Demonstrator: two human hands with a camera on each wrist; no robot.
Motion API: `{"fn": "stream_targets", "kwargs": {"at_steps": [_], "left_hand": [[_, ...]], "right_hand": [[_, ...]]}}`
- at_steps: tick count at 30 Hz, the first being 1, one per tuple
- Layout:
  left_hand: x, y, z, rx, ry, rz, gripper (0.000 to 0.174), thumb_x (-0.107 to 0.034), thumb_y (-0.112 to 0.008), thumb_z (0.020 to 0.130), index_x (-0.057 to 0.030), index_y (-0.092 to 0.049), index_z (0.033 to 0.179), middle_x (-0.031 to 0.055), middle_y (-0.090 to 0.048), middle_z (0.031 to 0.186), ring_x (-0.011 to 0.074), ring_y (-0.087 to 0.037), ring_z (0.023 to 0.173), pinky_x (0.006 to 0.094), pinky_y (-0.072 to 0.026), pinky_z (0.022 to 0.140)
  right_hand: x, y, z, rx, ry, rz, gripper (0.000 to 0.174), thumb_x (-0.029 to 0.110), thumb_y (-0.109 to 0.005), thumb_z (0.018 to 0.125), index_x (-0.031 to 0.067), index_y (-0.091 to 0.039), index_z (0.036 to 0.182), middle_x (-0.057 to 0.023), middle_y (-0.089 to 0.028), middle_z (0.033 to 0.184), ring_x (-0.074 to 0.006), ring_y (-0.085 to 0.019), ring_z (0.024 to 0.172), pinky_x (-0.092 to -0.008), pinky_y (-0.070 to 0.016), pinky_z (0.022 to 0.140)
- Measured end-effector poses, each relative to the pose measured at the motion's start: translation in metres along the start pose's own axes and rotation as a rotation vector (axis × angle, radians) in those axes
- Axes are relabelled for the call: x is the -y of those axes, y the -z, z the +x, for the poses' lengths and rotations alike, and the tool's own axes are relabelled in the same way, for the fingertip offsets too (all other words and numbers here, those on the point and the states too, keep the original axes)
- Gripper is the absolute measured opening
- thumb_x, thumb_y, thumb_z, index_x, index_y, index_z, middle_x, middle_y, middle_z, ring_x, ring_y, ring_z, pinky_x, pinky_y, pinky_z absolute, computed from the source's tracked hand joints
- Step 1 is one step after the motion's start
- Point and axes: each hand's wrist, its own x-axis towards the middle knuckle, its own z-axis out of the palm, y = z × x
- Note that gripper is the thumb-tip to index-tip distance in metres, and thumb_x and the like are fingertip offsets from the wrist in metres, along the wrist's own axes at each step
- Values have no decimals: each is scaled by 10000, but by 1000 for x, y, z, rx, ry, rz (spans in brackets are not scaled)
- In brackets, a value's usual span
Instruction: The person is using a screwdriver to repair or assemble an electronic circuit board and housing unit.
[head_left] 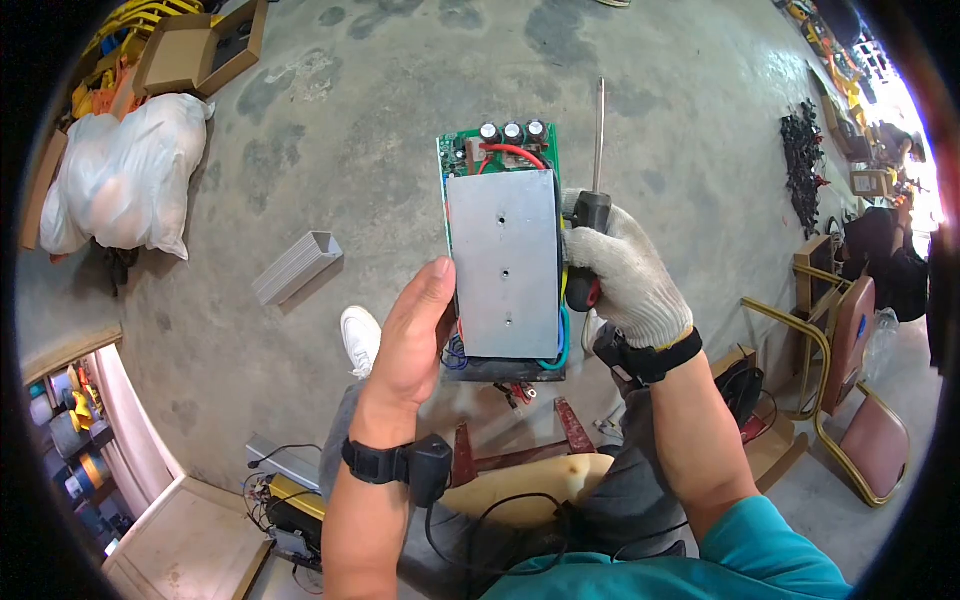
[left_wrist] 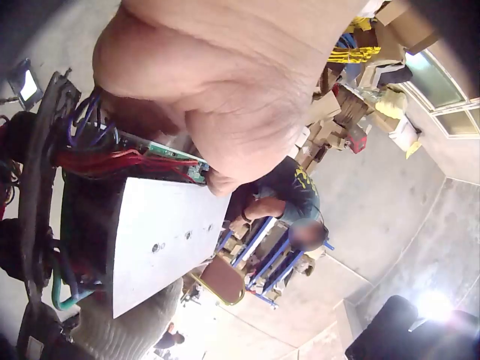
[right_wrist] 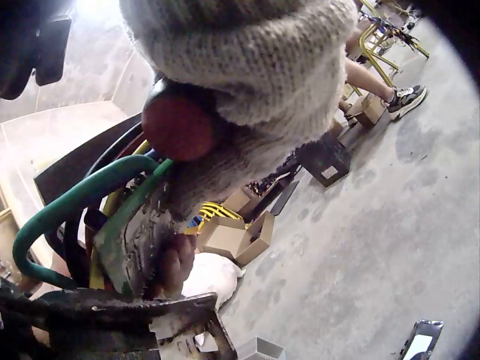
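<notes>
A circuit board unit with a flat silver metal plate [head_left: 505,245] over its green board [head_left: 455,150] is held up in front of the body. Three capacitors and a red wire show at its far end. My bare left hand [head_left: 410,325] grips its left edge, thumb along the side of the plate. On the opposite edge, my gloved right hand [head_left: 635,265] holds a screwdriver [head_left: 592,212], its shank pointing away from me. The red butt of the handle [right_wrist: 178,129] shows in the right wrist view, beside thick green wires [right_wrist: 75,187]. The glove hides part of the handle.
Below the unit are a dark red stool frame [head_left: 520,455] and my legs. A ribbed metal housing [head_left: 298,268] lies on the concrete floor to the left, near a white plastic bag [head_left: 130,180] and an open carton [head_left: 200,50]. Chairs [head_left: 860,400] stand at the right.
</notes>
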Motion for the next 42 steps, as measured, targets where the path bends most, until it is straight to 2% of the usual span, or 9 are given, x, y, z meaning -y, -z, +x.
{"fn": "stream_targets", "kwargs": {"at_steps": [10,11,12,14,17,25,34,40,42], "left_hand": [[3,-5,2,-42,-11,-14,451,-400,-504,1119,6,-596,1292,79,-690,1194,144,-654,1063,310,-524,919],[3,-7,0,-74,-23,-24,449,-400,-504,1119,9,-597,1281,86,-686,1204,152,-654,1078,319,-523,942],[4,-8,-1,-106,-33,-34,447,-399,-504,1118,12,-598,1269,94,-682,1214,161,-654,1094,328,-521,964],[6,-6,0,-108,-54,-35,442,-398,-506,1118,11,-597,1259,95,-684,1213,161,-656,1088,331,-520,964],[7,-4,0,-130,-88,-33,433,-404,-514,1114,4,-596,1235,97,-688,1205,160,-659,1075,334,-519,960],[10,-9,-3,-183,-118,24,411,-422,-576,1089,-23,-575,1190,51,-661,1077,116,-628,970,294,-512,884],[11,-5,-3,-124,-142,80,382,-403,-603,1082,-39,-555,1188,15,-624,1047,84,-573,944,274,-490,860],[-6,-6,-8,-1,-59,-30,540,-366,-610,1082,5,-484,1454,72,-669,1241,126,-622,1137,302,-483,999],[-9,-2,-11,141,-29,28,673,-324,-632,1073,14,-353,1584,104,-657,1329,146,-617,1203,320,-472,1048]], "right_hand": [[4,-4,1,56,-38,-6,400,173,-683,855,-27,-671,1201,3,-623,772,-56,-517,536,-227,-389,464],[4,0,1,87,-60,-34,428,155,-664,875,-46,-655,1253,-28,-676,877,-71,-594,643,-230,-484,564],[8,-3,-2,82,-57,-32,428,155,-664,875,-46,-655,1253,-28,-676,877,-71,-594,643,-230,-484,564],[18,-13,-7,91,-32,182,465,143,-655,921,-80,-614,1328,-78,-712,1059,-101,-667,861,-263,-560,777],[18,-6,-3,311,-9,249,526,166,-666,967,-108,-552,1401,-112,-692,1232,-130,-653,1074,-303,-535,963],[-2,-4,-1,182,44,92,601,262,-700,987,-111,-524,1425,-116,-689,1213,-127,-646,1059,-291,-532,933],[1,-7,1,79,25,182,384,232,-675,1008,-64,-632,1248,-61,-705,1048,-90,-655,876,-261,-556,780],[4,0,2,-29,-73,326,231,205,-673,1013,1,-667,1121,-42,-704,983,-93,-681,819,-261,-580,739],[8,1,-1,-18,-59,316,227,216,-667,1018,10,-662,1112,-44,-709,987,-82,-688,808,-250,-584,714]]}}
